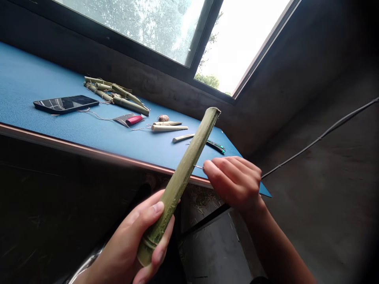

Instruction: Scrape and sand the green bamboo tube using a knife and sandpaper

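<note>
My left hand (133, 236) grips a green bamboo tube (180, 177) near its lower end, and the tube slants up and away toward the table. The cut top end is open and the surface looks scraped in patches. My right hand (233, 181) is beside the middle of the tube, its fingertips pinched together on a thin metal needle (198, 167). The needle's point reaches the tube's side, though the exact contact is hard to tell.
A blue-topped table (59, 130) with a copper-coloured edge holds a smartphone (65, 104), a bundle of bamboo pieces (117, 94), a red object (134, 120), a twine ball (163, 118), pale bamboo sticks (169, 128), and a green-and-black pen (216, 146). A window (166, 27) and a black cable (319, 138) lie beyond.
</note>
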The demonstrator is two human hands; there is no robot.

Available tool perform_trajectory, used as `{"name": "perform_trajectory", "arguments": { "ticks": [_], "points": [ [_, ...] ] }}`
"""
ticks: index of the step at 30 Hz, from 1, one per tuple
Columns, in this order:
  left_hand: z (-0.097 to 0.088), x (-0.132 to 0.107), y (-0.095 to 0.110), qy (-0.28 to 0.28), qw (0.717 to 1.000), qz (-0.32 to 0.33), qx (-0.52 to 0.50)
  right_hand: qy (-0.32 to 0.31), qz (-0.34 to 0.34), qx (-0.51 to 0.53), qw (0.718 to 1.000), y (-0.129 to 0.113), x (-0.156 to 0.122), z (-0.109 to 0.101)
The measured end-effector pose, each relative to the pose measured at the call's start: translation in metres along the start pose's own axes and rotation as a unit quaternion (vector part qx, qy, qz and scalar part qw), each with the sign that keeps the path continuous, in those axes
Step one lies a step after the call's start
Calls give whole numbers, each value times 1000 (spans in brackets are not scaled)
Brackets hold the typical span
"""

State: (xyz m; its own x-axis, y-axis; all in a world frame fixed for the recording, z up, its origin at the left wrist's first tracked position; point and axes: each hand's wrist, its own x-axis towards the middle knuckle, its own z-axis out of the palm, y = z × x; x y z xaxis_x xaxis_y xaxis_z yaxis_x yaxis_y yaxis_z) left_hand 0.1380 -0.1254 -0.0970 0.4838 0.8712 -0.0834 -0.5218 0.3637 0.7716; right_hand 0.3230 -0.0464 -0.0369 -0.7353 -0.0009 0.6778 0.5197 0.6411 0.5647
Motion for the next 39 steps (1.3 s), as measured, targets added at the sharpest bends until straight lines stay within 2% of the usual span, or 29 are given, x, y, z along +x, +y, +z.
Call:
{"name": "perform_trajectory", "arguments": {
  "ticks": [3,7,12,15,19,23,27,31,34,39],
  "points": [
    [-1,1,-1,4,1000,-6,-8,-8,-25,5,1000,1,-1,1],
    [-5,2,-5,12,1000,-6,-27,2,1,-26,1000,6,0,2],
    [-6,1,-7,17,999,-21,-45,-12,-39,-17,999,10,3,1],
    [-5,2,-5,17,999,-20,-44,-7,-20,-34,999,11,4,1],
    [-5,3,-5,16,998,-29,-47,-12,-57,-16,998,12,6,1],
    [-3,2,-4,12,998,-22,-62,-10,-25,-34,999,13,6,2],
    [-2,1,-3,11,997,-28,-67,-17,-53,-9,998,12,5,4],
    [-3,2,-3,16,997,-20,-73,-7,-19,-33,999,12,4,5],
    [-3,3,-3,20,997,-30,-69,-19,-46,-12,999,11,4,5],
    [-5,3,-5,13,997,-14,-75,-8,-33,-14,999,11,4,6]
  ]
}}
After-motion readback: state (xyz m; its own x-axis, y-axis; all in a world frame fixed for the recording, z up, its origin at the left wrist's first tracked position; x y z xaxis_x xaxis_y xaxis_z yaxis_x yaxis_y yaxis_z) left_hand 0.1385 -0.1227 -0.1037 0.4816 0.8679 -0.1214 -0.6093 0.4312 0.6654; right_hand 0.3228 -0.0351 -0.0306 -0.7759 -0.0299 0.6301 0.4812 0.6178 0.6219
